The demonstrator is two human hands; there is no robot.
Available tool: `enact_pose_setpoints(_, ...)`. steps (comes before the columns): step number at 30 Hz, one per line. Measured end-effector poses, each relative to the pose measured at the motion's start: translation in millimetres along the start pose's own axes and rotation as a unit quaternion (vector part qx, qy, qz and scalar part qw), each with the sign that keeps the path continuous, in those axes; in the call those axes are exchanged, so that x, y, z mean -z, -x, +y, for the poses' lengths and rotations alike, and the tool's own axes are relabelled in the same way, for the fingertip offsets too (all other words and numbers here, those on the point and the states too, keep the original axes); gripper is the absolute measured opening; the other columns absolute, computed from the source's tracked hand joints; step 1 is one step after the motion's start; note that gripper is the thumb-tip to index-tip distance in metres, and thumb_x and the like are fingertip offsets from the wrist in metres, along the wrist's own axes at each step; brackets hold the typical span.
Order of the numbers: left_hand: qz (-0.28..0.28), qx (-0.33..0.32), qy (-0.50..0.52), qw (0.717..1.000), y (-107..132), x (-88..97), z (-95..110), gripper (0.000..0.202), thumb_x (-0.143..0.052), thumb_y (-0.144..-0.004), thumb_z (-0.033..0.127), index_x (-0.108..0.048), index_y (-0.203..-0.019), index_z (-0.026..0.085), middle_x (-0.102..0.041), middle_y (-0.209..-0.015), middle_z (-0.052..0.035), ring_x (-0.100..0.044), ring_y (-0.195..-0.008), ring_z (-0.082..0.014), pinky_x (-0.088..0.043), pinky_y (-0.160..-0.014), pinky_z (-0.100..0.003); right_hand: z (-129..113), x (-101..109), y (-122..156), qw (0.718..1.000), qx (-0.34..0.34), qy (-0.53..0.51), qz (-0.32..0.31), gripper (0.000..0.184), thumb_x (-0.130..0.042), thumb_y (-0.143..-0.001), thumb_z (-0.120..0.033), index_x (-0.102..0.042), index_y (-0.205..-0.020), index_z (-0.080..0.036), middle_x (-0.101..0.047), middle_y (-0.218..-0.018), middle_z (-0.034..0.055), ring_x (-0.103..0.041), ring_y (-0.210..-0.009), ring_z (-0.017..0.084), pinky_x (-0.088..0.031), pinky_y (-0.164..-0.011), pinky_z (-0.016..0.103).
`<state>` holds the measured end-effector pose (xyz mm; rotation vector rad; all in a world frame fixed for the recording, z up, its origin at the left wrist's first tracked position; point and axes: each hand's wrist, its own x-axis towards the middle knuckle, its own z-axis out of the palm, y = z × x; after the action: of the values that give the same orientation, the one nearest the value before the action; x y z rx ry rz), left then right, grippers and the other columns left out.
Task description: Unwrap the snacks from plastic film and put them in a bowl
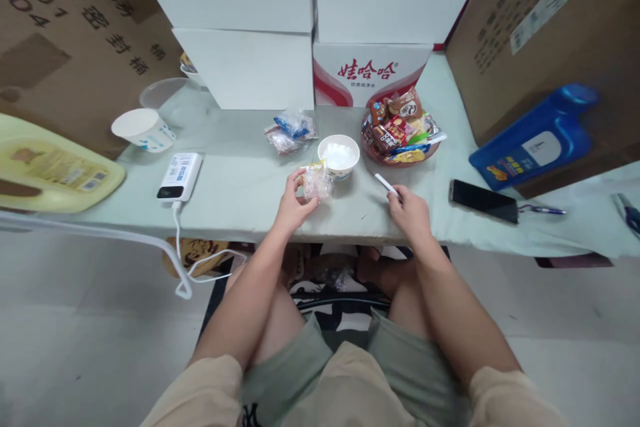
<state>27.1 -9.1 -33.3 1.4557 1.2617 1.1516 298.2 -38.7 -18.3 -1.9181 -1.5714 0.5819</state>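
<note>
A clear-wrapped packet (pixel 319 185) is hanging in the left hand (pixel 295 203) just in front of a paper cup (pixel 344 174), overlapping its near left side; whether they are touching, I cannot tell. Creases and glare in the wrapper are blurring its pale pink contents. The left thumb and fingers are gripping the packet from its left and lower edges, while the right fingers are closing around a slim white tool (pixel 385 183), hiding its rear end (its thin tip is hard to make out). Both forearms are reaching inward over the table's front edge, the right hand lying knuckles up. The cup is holding something whitish, unclear. Crumpled wrappers (pixel 290 132) are lying behind the packet, and a brown bowl (pixel 383 159) is brimming with snacks beyond the tool. The frame is cutting off a yellow bottle (pixel 60 167) at left.
</note>
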Motion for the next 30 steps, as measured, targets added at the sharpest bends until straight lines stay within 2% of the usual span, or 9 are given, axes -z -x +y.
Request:
enact_pose_setpoints(3, -0.011, -0.046, -0.078, 0.996, 2.3, -1.2, -3.9, 0.068, -0.065, -0.074, 0.021, -0.043, -0.138, 0.022, -0.056, -0.135, -0.0132, -0.066, -0.107, -0.022, -0.059, -0.078, -0.03, -22.2, -14.4, 21.5, 0.958, 0.003, -0.28, -0.065, 0.039, -0.046, -0.093, -0.056, -0.061, -0.1, -0.021, -0.073, -0.09, 0.007, -0.066, -0.066, 0.017, -0.056, -0.064, 0.032)
enact_pose_setpoints(6, -0.03, -0.08, -0.128, 0.988, 3.1, -2.9, -5.6, 0.062, -0.066, -0.076, 0.021, -0.047, -0.136, 0.023, -0.056, -0.138, -0.0123, -0.063, -0.118, -0.0258, -0.059, -0.084, -0.033, -47.9, -35.4, 36.7, 0.912, -0.008, -0.384, -0.147, 0.042, -0.055, -0.086, -0.062, -0.06, -0.097, -0.021, -0.074, -0.087, 0.0044, -0.068, -0.062, 0.014, -0.056, -0.059, 0.028)
enact_pose_setpoints(11, -0.038, -0.077, -0.108, 0.99, 0.1, -5.6, -5.6, 0.062, -0.07, -0.076, 0.023, -0.049, -0.134, 0.025, -0.056, -0.14, -0.011, -0.063, -0.118, -0.0258, -0.06, -0.078, -0.03, -64.8, -56.3, 37.6, 0.92, -0.042, -0.358, -0.153, 0.034, -0.062, -0.082, -0.052, -0.062, -0.098, -0.022, -0.076, -0.084, 0.0036, -0.071, -0.062, 0.016, -0.054, -0.053, 0.025)
enact_pose_setpoints(15, -0.026, -0.033, -0.011, 0.999, -2.0, -10.2, -1.1, 0.068, -0.075, -0.072, 0.025, -0.046, -0.133, 0.027, -0.052, -0.141, -0.0125, -0.07, -0.088, -0.0174, -0.056, -0.06, -0.022, -60.2, -63.0, 36.4, 0.926, -0.048, -0.335, -0.166, 0.031, -0.062, -0.08, -0.048, -0.067, -0.094, -0.021, -0.074, -0.079, 0.0025, -0.071, -0.065, 0.018, -0.055, -0.058, 0.028)
enact_pose_setpoints(18, 0.027, 0.016, 0.087, 0.996, -3.9, -9.7, 5.9, 0.078, -0.079, -0.069, 0.029, -0.039, -0.136, 0.031, -0.052, -0.137, -0.012, -0.067, -0.069, -0.0111, -0.05, -0.049, -0.018, -58.0, -62.7, 39.9, 0.93, -0.02, -0.303, -0.206, 0.028, -0.058, -0.083, -0.045, -0.07, -0.085, -0.02, -0.071, -0.071, 0.0017, -0.068, -0.062, 0.018, -0.052, -0.057, 0.028)
enact_pose_setpoints(22, 0.113, 0.055, 0.159, 0.979, -6.8, 0.9, 15.5, 0.085, -0.082, -0.067, 0.035, -0.034, -0.137, 0.034, -0.056, -0.128, -0.0095, -0.067, -0.072, -0.012, -0.047, -0.046, -0.015, -49.9, -46.9, 39.3, 0.939, -0.003, -0.23, -0.254, 0.029, -0.054, -0.084, -0.043, -0.071, -0.083, -0.019, -0.069, -0.067, 0.0012, -0.064, -0.059, 0.018, -0.047, -0.055, 0.028)
enact_pose_setpoints(24, 0.107, 0.077, 0.176, 0.976, -7.4, 7.4, 18.9, 0.086, -0.083, -0.066, 0.037, -0.034, -0.137, 0.034, -0.059, -0.124, -0.0082, -0.066, -0.07, -0.011, -0.045, -0.046, -0.015, -38.8, -34.5, 32.5, 0.97, 0.018, -0.142, -0.198, 0.029, -0.055, -0.084, -0.041, -0.073, -0.088, -0.02, -0.07, -0.072, 0.0026, -0.064, -0.064, 0.02, -0.048, -0.061, 0.03)
enact_pose_setpoints(26, 0.071, 0.099, 0.191, 0.974, -7.1, 12.4, 20.8, 0.088, -0.084, -0.064, 0.039, -0.035, -0.137, 0.034, -0.062, -0.118, -0.0065, -0.063, -0.065, -0.0097, -0.044, -0.045, -0.015, -24.0, -22.7, 21.9, 0.994, 0.04, -0.021, -0.095, 0.028, -0.055, -0.084, -0.038, -0.075, -0.092, -0.02, -0.071, -0.081, 0.0062, -0.064, -0.072, 0.022, -0.049, -0.068, 0.034)
enact_pose_setpoints(30, -0.041, 0.146, 0.259, 0.954, -5.3, 16.6, 19.7, 0.093, -0.082, -0.063, 0.055, -0.036, -0.141, 0.036, -0.066, -0.105, -0.0035, -0.058, -0.055, -0.0095, -0.038, -0.04, -0.017, -0.8, -8.7, 3.4, 0.99, 0.04, 0.126, 0.053, 0.028, -0.058, -0.082, -0.034, -0.075, -0.099, -0.019, -0.067, -0.097, 0.0144, -0.063, -0.088, 0.029, -0.05, -0.081, 0.043)
